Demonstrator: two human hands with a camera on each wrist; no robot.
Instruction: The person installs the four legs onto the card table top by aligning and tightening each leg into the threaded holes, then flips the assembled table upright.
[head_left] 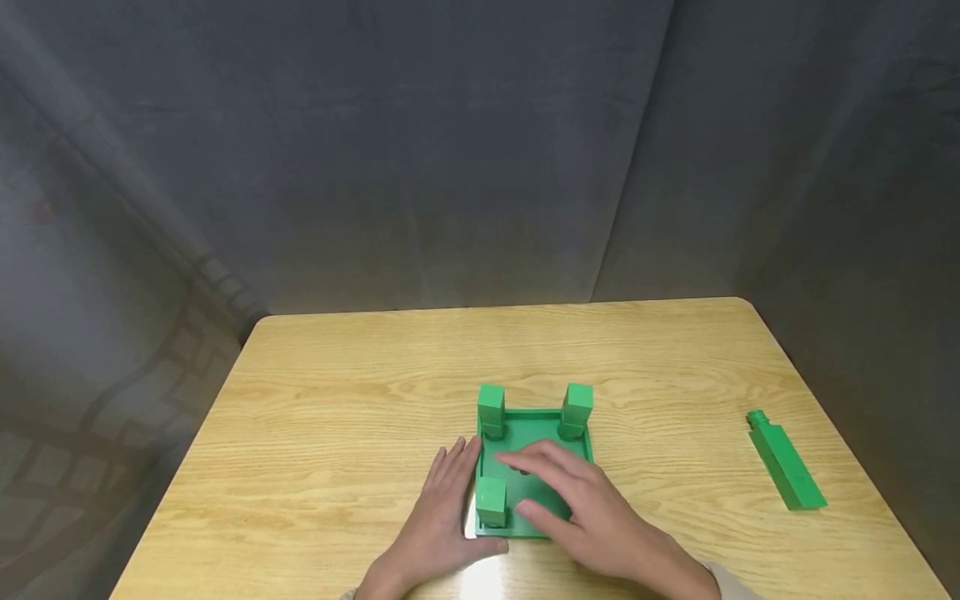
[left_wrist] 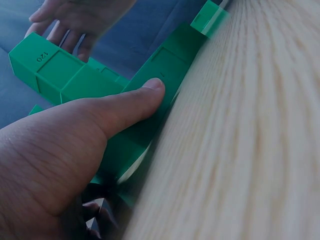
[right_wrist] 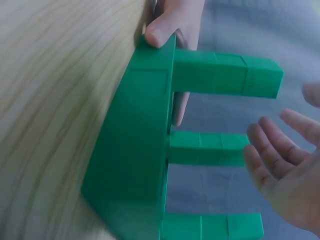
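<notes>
"How do the hands stand?"
"The left hand lies spread round the lower-left corner of the green, square, plastic-looking tray, thumb along its near wall. The right hand holds nothing, its thumb and bent fingers wide apart above the tray."
"And the pieces?"
"The tray sits at the lower middle of the head view, 3 green, square-sided posts upright at its corners. A 4th green post with a threaded neck lies near the right edge (neck towards the upper left)."
"Your advice?"
"Brace the left hand against 2 walls so the tray can't turn. I'd hold any post low and twist squarely; levering its top could strain the joint."
</notes>
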